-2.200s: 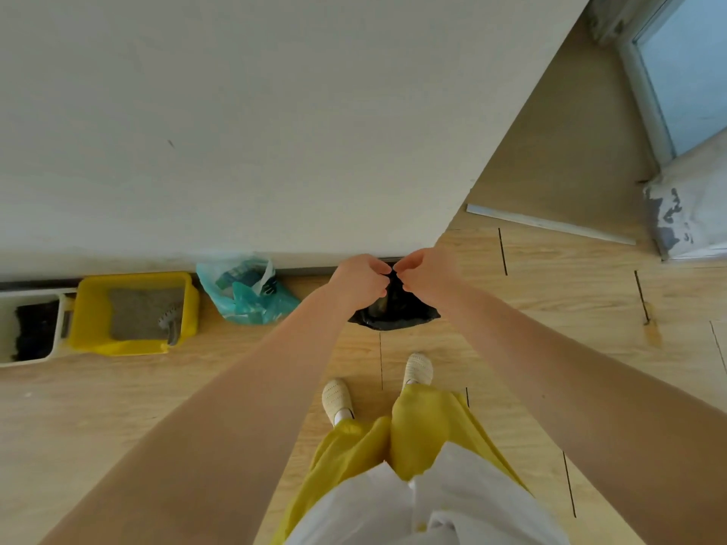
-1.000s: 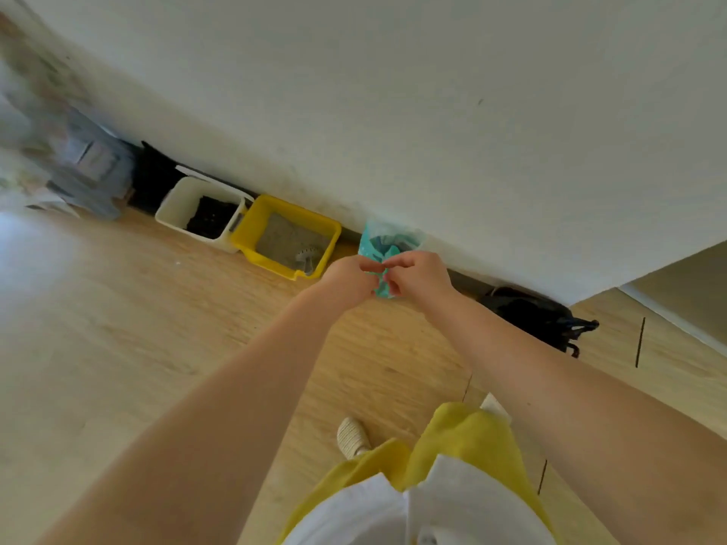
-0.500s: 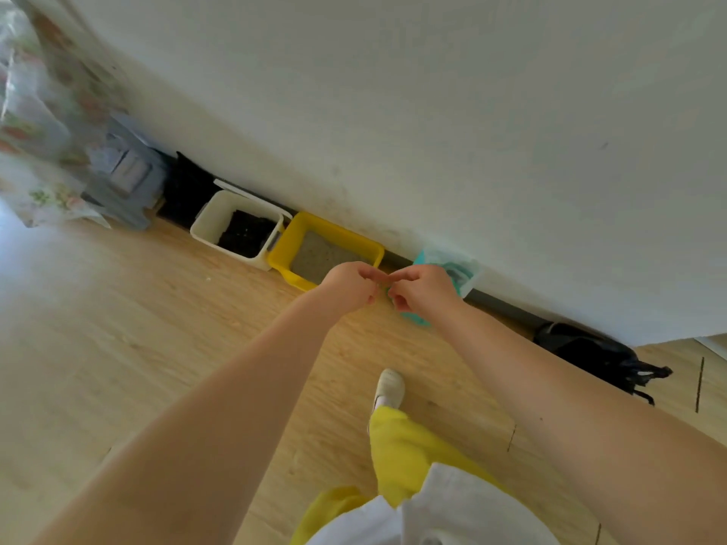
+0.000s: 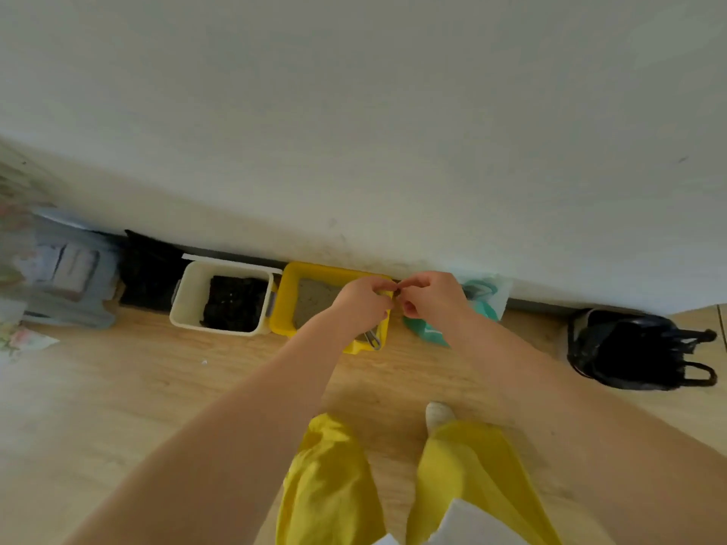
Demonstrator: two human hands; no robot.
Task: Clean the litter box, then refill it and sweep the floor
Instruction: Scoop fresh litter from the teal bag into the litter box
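The yellow litter box (image 4: 290, 304) stands on the wood floor against the white wall, with grey litter (image 4: 312, 302) inside. A grey scoop (image 4: 372, 340) pokes out at its near right corner. My left hand (image 4: 362, 300) and my right hand (image 4: 432, 297) hover over the box's right end with fingers curled and fingertips touching each other. I see nothing clearly held between them. A teal plastic bag (image 4: 427, 332) lies just right of the box, partly hidden by my right hand.
A white bin (image 4: 189, 297) with black contents stands left of the litter box. A black sack (image 4: 149, 265) and grey packages (image 4: 67, 277) sit further left. A knotted black bag (image 4: 629, 348) lies at the wall on the right. My feet stand before the box.
The black bag my hands gripped earlier now lies on the floor to the right. My view has swung back left and centred on the litter box. My hands stay together.
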